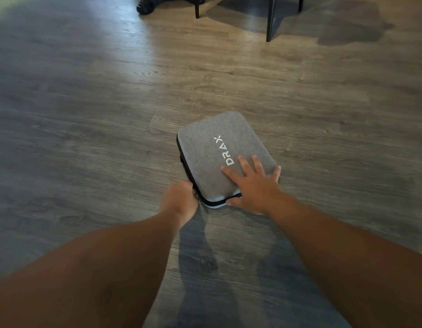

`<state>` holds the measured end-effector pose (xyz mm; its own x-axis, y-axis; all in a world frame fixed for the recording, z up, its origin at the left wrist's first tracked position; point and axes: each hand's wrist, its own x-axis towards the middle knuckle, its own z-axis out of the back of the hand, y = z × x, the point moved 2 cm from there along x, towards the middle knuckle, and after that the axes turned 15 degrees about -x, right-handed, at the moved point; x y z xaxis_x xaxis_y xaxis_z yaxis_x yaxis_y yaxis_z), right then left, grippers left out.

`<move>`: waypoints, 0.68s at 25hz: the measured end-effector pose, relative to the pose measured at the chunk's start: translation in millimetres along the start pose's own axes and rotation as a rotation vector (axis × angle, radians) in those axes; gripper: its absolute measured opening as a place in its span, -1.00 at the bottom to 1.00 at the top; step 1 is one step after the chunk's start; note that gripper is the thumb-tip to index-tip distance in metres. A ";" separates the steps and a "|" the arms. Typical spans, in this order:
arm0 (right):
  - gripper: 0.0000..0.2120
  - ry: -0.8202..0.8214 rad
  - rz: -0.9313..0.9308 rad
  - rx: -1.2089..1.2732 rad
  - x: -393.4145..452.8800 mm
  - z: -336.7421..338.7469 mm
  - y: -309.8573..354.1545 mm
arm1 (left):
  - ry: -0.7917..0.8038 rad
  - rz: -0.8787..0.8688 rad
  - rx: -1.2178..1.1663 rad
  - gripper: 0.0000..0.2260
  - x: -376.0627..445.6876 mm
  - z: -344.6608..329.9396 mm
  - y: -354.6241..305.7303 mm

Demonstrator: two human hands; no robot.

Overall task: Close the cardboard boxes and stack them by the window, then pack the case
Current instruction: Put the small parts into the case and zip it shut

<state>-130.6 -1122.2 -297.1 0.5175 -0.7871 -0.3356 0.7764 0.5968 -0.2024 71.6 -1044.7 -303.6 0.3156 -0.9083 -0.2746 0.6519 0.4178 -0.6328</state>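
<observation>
Grey zip case (225, 157) lies closed flat on the wood floor (87, 114), long axis running away from the person. Right hand (253, 185) spread flat on its lid. Left hand (180, 197) clenched at the near-left edge, apparently pinching the zip pull.
</observation>
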 end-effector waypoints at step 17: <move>-0.10 0.028 -0.120 0.051 -22.1 -32.2 -17.3 | 0.012 -0.008 0.107 -0.87 -3.9 -3.1 -13.0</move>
<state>-167.0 -1110.1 -315.8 0.4104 -0.8471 -0.3375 0.8497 0.4896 -0.1955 59.7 -1046.7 -296.6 0.3026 -0.9115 -0.2787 0.7243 0.4100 -0.5544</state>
